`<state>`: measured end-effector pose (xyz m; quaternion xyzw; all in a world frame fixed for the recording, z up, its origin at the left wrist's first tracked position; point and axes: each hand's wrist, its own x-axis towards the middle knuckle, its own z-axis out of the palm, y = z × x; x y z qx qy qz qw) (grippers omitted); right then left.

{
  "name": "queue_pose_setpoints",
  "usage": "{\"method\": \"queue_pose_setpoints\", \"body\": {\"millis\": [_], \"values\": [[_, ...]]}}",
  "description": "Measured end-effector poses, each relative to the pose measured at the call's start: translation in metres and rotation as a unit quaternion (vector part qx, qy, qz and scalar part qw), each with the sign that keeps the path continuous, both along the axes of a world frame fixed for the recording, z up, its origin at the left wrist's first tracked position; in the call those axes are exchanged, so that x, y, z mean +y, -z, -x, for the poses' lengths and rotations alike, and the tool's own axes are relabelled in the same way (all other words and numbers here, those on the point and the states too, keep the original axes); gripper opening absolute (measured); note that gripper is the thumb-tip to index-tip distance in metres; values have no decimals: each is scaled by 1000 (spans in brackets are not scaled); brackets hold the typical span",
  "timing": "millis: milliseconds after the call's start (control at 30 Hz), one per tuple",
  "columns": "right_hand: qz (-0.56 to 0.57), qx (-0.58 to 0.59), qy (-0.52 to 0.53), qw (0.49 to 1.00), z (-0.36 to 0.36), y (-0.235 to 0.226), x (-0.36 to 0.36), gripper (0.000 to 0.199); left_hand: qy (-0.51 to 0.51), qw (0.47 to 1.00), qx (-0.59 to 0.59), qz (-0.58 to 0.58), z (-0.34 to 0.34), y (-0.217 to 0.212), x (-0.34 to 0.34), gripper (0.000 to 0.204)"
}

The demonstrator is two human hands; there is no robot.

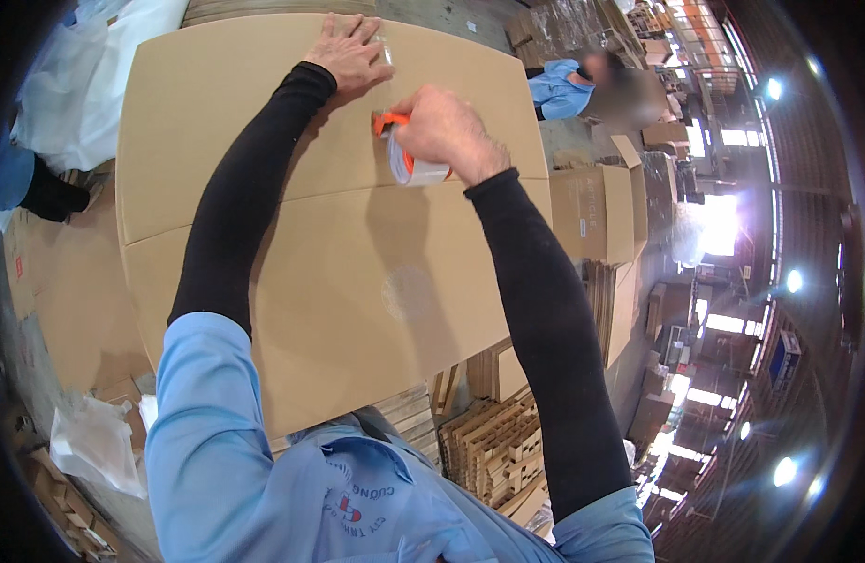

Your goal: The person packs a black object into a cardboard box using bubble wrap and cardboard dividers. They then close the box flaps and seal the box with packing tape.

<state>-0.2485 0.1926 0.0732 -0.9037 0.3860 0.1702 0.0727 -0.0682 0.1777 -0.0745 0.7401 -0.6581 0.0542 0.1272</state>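
A large brown cardboard box (212,122) lies in front of me, its top panel crossed by a crease. Spread flat near its far edge is my left hand (351,56), pressing beside a short shiny strip of clear tape (386,52). My right hand (447,131) is closed around an orange tape dispenser (392,122) that carries a roll of clear tape (404,166). The dispenser is just nearer to me than my left hand, over the middle of the box. Whether its cutting end touches the cardboard, I cannot tell.
Stacked slotted cardboard dividers (498,441) sit at the lower right. More cartons (592,216) stand to the right. White plastic sheeting (81,94) lies at the far left, near another person's dark sleeve (55,192). A person in a blue shirt (561,91) is farther back.
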Motion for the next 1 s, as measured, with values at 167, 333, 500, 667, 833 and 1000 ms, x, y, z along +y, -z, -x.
{"method": "queue_pose_setpoints", "body": {"millis": [167,333,500,667,833,1000], "values": [[-6,-13,4,1000,56,-5,48,22,-33,999,-7,-25,4,2,-4,60],[-3,-82,-7,997,112,-4,91,21,-40,998,-39,-35,22,-8,0,63],[-34,-123,3,992,159,-9,126,36,35,997,-44,-58,59,-11,1,67],[-26,-124,26,992,206,-4,171,44,47,997,-43,-32,59,2,-3,74],[-39,-118,59,991,228,-11,203,52,37,994,-71,-71,72,-11,2,77],[-75,-91,100,988,263,-13,229,49,35,996,-83,-26,70,9,-1,75]]}}
